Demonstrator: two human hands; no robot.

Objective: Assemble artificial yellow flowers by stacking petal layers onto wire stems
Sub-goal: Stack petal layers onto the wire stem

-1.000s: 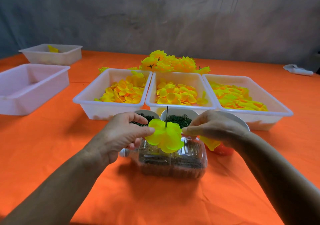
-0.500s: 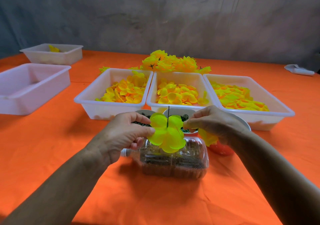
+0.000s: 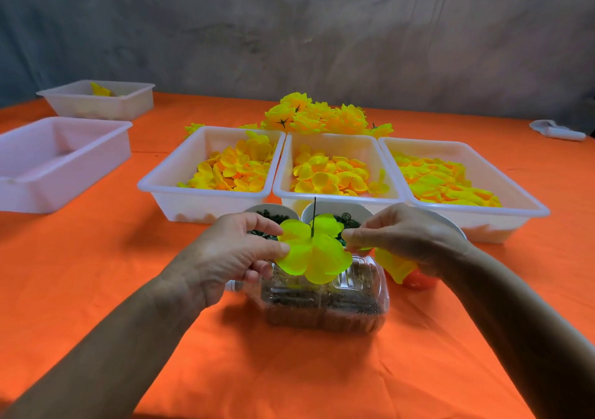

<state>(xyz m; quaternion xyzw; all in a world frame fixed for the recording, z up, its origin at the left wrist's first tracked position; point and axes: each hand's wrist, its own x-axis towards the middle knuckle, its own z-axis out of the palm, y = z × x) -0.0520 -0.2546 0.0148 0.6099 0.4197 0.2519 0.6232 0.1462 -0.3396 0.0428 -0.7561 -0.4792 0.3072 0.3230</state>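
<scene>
1. Since a second ago, both hands have raised the petal layer [image 3: 314, 252] slightly on the wire stem [image 3: 314, 215].
2. Left hand [image 3: 231, 254] pinches its left edge; right hand [image 3: 407, 238] pinches its right edge, spare petal [image 3: 394, 265] tucked beneath.
3. Flower hangs between them, above a clear container [image 3: 325, 302] on the table [image 3: 289, 370].

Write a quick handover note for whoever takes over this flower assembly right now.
Left hand pinches the petal layer at its left edge; right hand pinches its right edge and also holds spare petals.
Wire stem pokes up through the layer's centre.
Done: pile of finished flowers behind the three petal trays.
Left: add further layers from the trays.
</scene>
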